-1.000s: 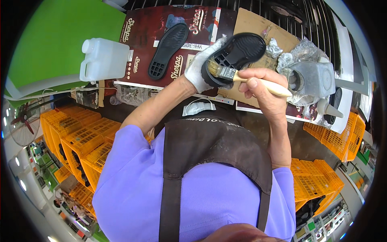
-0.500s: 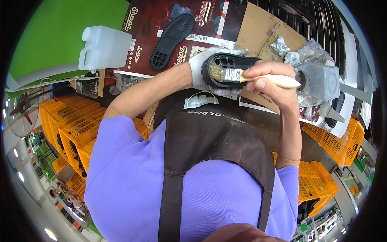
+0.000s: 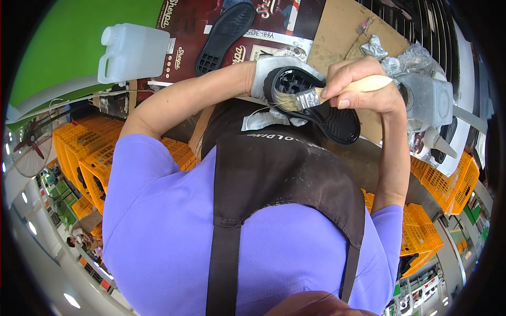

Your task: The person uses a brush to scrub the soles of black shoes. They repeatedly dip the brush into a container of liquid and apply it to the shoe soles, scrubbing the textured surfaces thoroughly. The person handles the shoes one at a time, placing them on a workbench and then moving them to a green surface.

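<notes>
A white glove covers my left hand (image 3: pixel 262 79), which grips a black shoe sole (image 3: pixel 340 125) around its heel end. The sole is tilted, its forefoot pointing toward the lower right, and its hollow inner side looks wet and shiny. In my bare right hand (image 3: pixel 363 87) is a flat paintbrush (image 3: pixel 369 83) with a pale wooden handle. Its bristles touch the inner rim of the sole near the heel. A second black sole (image 3: pixel 225 38) lies on the dark red cardboard beyond my left forearm.
A translucent white jug (image 3: pixel 134 52) stands at the far left. To the right are a clear plastic container (image 3: pixel 435 102), crumpled plastic wrap (image 3: pixel 416 60) and a nozzle bottle (image 3: pixel 440 143). Orange crates (image 3: pixel 87 152) flank me on both sides. Brown cardboard (image 3: pixel 337 31) covers part of the table.
The sole has turned, its forefoot swinging down toward me and to the right. The brush has shifted slightly lower, its handle now slanting upward to the right.
</notes>
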A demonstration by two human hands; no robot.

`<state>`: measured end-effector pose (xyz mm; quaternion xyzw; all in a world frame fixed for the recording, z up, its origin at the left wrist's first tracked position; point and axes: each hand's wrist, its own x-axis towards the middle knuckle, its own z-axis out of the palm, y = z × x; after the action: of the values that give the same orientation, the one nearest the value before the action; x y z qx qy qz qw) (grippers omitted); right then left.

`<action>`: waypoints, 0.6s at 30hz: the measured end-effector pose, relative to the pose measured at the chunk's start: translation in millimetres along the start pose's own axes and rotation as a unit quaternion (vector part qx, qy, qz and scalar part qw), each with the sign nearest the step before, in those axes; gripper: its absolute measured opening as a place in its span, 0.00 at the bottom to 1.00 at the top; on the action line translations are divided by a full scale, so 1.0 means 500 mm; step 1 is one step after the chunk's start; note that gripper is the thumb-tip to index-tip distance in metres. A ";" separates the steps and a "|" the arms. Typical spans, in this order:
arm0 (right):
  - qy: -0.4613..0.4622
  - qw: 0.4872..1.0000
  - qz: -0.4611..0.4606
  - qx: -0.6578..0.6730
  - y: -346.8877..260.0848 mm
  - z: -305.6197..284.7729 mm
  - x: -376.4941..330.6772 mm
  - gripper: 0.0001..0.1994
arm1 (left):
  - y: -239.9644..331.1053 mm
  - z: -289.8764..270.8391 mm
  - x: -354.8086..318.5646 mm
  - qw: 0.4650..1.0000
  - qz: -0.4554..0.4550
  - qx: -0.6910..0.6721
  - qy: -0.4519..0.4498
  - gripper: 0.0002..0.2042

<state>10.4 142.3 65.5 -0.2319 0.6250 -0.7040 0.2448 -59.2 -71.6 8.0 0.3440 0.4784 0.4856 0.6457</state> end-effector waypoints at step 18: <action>0.380 0.895 -0.232 0.033 -0.013 -0.002 -0.130 0.16 | 0.008 0.000 0.043 0.868 0.245 -0.407 0.145 0.17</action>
<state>59.9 184.8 70.3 -0.0766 0.5749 -0.7957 -0.1747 -59.0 -49.9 5.3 0.0827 0.2265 0.8244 0.5121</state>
